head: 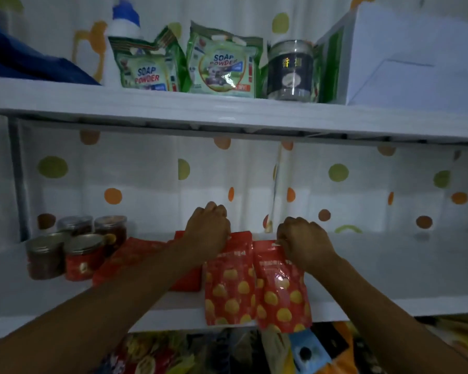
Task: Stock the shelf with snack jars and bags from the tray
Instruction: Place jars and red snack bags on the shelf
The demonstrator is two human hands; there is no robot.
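Left hand (pixel 208 226) pinches left red bag (pixel 229 282), right hand (pixel 304 240) pinches right red bag (pixel 281 295), both at top seams — probably light, floppy, slick foil.

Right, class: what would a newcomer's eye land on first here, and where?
Two red, yellow-spotted bags at the front of the lower shelf: the left hand grips the top of the left red bag, the right hand the right red bag. Next, green soap powder bags on the upper shelf.
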